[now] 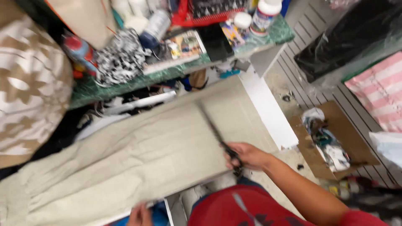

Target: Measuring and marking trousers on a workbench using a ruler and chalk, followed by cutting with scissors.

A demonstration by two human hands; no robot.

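Cluttered green worktop (125, 83) sits behind pale cloth (138, 159); right hand (245, 155) grips dark scissors (217, 136) at its right edge, left hand (140, 215) pinches its near edge.

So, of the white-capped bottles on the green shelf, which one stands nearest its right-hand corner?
The white bottle with the printed label, at the top of the view. The smaller white-capped jar stands just left of it, and the others are farther left.

Tailoring workshop: cloth (138, 155), cluttered shelf (167, 73)
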